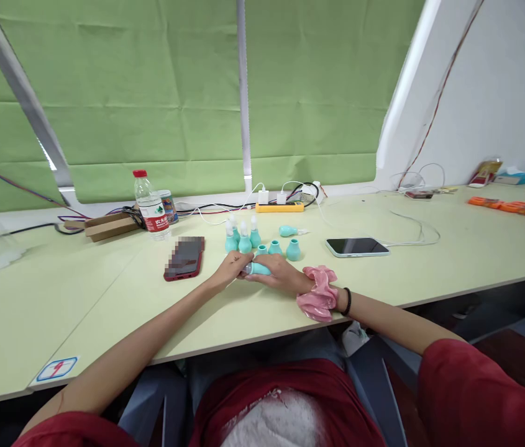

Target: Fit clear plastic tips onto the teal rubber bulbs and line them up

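Above the table's front part, my two hands meet on one teal nasal aspirator (259, 269) lying sideways. My left hand (230, 269) is closed at its clear nozzle end, while my right hand (281, 274) wraps round the teal bulb. The fingers hide part of it. Just beyond stand several assembled teal aspirators with clear nozzles (244, 242), upright in a cluster. To their right are three open teal bulbs without nozzles (293, 249), the nearest partly behind my hand. Another aspirator with a nozzle (289, 231) lies on its side behind them.
A dark red phone (184, 258) lies left of my hands, a white-edged phone (358, 247) to the right. Behind are a water bottle (151, 208), a can (169, 207), a cardboard piece (112, 226) and a yellow power strip (279, 207) with cables. Orange items (509, 206) lie far right.
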{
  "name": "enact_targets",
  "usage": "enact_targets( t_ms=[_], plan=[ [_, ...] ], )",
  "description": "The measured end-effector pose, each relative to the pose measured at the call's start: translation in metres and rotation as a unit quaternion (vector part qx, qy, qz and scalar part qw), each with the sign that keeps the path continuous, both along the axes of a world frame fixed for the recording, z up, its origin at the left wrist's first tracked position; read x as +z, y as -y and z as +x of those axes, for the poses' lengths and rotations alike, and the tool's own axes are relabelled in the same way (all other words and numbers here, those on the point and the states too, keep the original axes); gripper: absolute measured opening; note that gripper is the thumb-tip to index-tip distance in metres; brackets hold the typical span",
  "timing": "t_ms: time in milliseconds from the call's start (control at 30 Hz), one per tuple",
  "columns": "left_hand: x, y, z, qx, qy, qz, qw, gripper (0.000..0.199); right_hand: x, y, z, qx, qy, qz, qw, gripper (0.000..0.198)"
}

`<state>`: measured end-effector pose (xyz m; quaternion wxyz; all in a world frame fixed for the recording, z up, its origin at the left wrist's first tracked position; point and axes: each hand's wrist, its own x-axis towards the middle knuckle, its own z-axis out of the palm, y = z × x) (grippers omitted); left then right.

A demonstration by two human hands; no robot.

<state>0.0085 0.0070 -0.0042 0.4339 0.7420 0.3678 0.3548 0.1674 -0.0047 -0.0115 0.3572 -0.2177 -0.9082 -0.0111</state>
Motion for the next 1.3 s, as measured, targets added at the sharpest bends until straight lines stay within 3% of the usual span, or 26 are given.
enact_targets(
  t_ms=[67,133,167,267,333,400,533,667,900,1067,1300],
  plan=[
    [0.005,-0.001,-0.004,0.026,-0.013,0.017,0.999,0.043,0.002,-0.001,0.002,-0.016,-0.027,0.032,0.999,0.019],
    [0.007,-0.003,-0.009,0.095,-0.092,0.115,0.985,0.045,0.005,-0.005,0.007,-0.045,-0.090,0.046,0.994,0.019],
    [0.007,-0.004,-0.011,0.132,-0.154,0.182,0.962,0.045,0.006,-0.007,0.010,-0.065,-0.137,0.041,0.988,0.019],
    [0.001,-0.009,-0.014,0.199,-0.341,0.326,0.859,0.040,0.012,-0.017,0.021,-0.124,-0.270,0.002,0.955,0.019],
    [-0.005,-0.011,-0.013,0.216,-0.411,0.355,0.811,0.037,0.014,-0.027,0.029,-0.152,-0.325,-0.023,0.933,0.020],
    [-0.010,-0.013,-0.011,0.224,-0.438,0.361,0.792,0.036,0.015,-0.039,0.038,-0.181,-0.352,-0.039,0.918,0.020],
    [-0.016,-0.011,-0.008,0.220,-0.435,0.351,0.799,0.037,0.010,-0.064,0.050,-0.275,-0.332,-0.049,0.901,0.023],
    [-0.019,-0.009,-0.006,0.203,-0.445,0.321,0.811,0.040,0.008,-0.071,0.060,-0.336,-0.277,-0.108,0.894,0.024],
    [-0.022,-0.009,-0.006,0.217,-0.438,0.322,0.810,0.039,0.017,-0.064,0.071,-0.340,-0.247,-0.134,0.897,0.025],
    [-0.024,-0.012,-0.008,0.192,-0.448,0.307,0.817,0.041,0.007,-0.061,0.072,-0.339,-0.199,-0.168,0.904,0.026],
    [-0.023,-0.012,-0.009,0.180,-0.408,0.303,0.842,0.039,-0.002,-0.057,0.073,-0.325,-0.182,-0.161,0.914,0.026]
  ],
)
